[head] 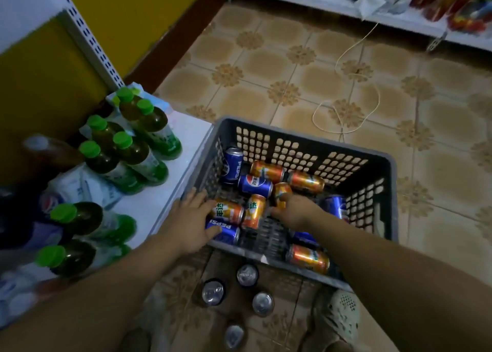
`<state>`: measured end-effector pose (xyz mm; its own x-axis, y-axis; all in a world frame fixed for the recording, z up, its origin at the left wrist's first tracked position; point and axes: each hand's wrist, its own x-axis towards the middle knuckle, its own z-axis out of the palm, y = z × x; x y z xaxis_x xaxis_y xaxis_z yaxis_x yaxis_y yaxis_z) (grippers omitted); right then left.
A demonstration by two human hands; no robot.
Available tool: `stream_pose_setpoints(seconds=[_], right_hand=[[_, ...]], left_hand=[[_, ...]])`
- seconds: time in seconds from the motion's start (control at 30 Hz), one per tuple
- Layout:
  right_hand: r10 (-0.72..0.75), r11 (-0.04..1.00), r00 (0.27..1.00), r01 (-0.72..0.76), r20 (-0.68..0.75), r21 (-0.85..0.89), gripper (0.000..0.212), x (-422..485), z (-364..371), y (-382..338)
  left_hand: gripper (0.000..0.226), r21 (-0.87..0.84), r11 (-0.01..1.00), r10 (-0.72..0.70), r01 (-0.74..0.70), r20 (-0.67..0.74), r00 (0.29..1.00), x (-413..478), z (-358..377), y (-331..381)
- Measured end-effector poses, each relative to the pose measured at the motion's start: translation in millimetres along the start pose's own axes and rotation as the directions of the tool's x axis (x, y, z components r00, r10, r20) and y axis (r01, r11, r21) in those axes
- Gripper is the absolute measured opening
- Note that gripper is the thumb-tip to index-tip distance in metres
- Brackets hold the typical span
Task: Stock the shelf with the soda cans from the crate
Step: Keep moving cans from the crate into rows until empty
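Note:
A grey plastic crate (383, 170) sits on the tiled floor and holds several blue and orange soda cans lying on their sides. My left hand (190, 222) reaches over the crate's left corner, its fingers spread across an orange can (229, 212) and a blue can (226, 232). My right hand (296, 210) is inside the crate, with its fingers around an orange can (281, 192). The white shelf (159, 192) lies to the left of the crate.
Green-capped bottles (127, 152) stand on the left part of the shelf. Several cans (247, 274) stand upright on the floor in front of the crate. A shoe (343, 314) is at the lower right. A white cord (354, 66) lies on the floor beyond the crate.

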<state>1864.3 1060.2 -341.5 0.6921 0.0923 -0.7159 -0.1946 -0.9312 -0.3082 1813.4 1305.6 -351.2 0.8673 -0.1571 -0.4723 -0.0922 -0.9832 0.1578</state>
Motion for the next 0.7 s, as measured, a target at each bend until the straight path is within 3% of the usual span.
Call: stream_pose_setpoints(seconds=[0.23,0.33,0.47,0.57,0.67,0.7], right_hand=[[0.075,0.990,0.997,-0.078,0.036,0.115,0.071,103.8,59.3,-13.7],[0.174,0.943,0.983,-0.185,0.065,0.276,0.076,137.4,80.9,-21.0],[0.371,0.794,0.926,-0.356,0.072,0.493,0.100,173.0,108.9,-25.8],[0.443,0.698,0.893,-0.402,0.084,0.592,0.102,183.3,121.8,-16.2],[0.389,0.717,0.919,-0.344,0.061,0.607,0.088,171.1,124.5,-4.5],[0.365,0.723,0.930,-0.309,0.038,0.618,0.085,162.5,122.3,-4.3]], left_hand=[[0.088,0.033,0.999,-0.029,0.032,-0.080,0.996,31.1,45.6,-24.9],[0.081,-0.012,0.999,0.047,-0.052,-0.271,0.962,32.5,56.7,-29.2],[0.056,-0.025,0.980,0.158,-0.200,-0.519,0.840,35.0,76.0,-38.4],[0.052,-0.053,0.977,0.148,-0.207,-0.536,0.831,37.0,81.4,-40.4],[0.055,-0.048,0.984,0.124,-0.172,-0.511,0.851,35.9,81.4,-40.9],[0.061,-0.039,0.990,0.101,-0.133,-0.451,0.887,36.0,76.4,-38.8]])
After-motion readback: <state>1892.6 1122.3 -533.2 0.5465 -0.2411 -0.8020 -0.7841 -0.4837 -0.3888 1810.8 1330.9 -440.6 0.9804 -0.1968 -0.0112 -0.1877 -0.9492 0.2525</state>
